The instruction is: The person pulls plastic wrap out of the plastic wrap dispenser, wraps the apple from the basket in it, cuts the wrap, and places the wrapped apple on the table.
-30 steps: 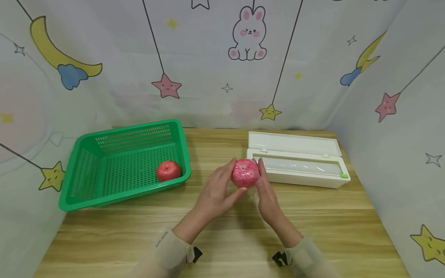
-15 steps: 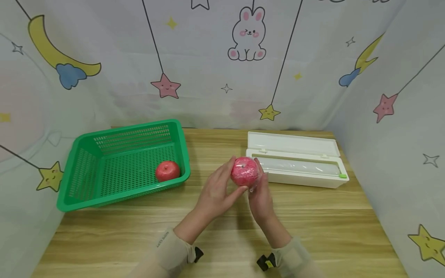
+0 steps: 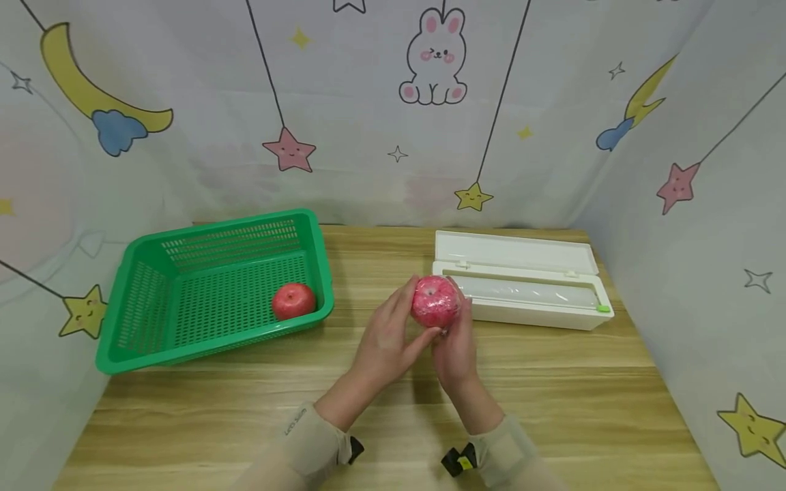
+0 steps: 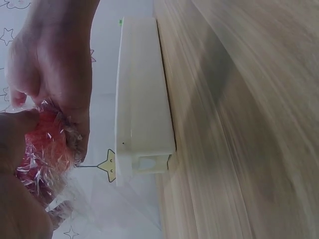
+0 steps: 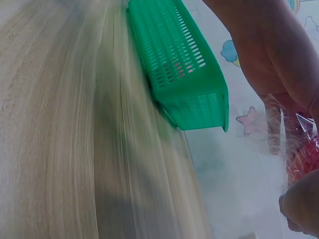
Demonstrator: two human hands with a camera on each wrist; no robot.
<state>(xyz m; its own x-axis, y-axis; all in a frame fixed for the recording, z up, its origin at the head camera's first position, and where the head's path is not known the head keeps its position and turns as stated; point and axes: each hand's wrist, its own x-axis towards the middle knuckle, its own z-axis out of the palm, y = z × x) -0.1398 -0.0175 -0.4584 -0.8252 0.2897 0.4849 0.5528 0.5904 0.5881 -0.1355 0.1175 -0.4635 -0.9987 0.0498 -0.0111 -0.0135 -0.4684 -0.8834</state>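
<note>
A red apple point(image 3: 434, 303) wrapped in clear cling film is held up between both hands over the wooden table. My left hand point(image 3: 385, 334) grips its left side, thumb at the front and fingers reaching round the back. From the right, my right hand point(image 3: 457, 348) cups the apple and the gathered film at its lower side. Crinkled cling film point(image 4: 47, 164) bunches loosely under the fruit in the left wrist view. In the right wrist view, loose film point(image 5: 281, 122) spreads between the two hands. The right fingertips are partly hidden behind the apple.
A green plastic basket point(image 3: 215, 344) stands at the left with another red apple point(image 3: 294, 301) in its near right corner. Back right sits a white cling film box point(image 3: 534, 315), lid raised, with a film roll point(image 3: 522, 291) inside. Patterned cloth walls enclose the table.
My right hand has moved from the apple's right side inward and under it, pressing the loose film. My left hand keeps its grip, and the apple has turned slightly.
</note>
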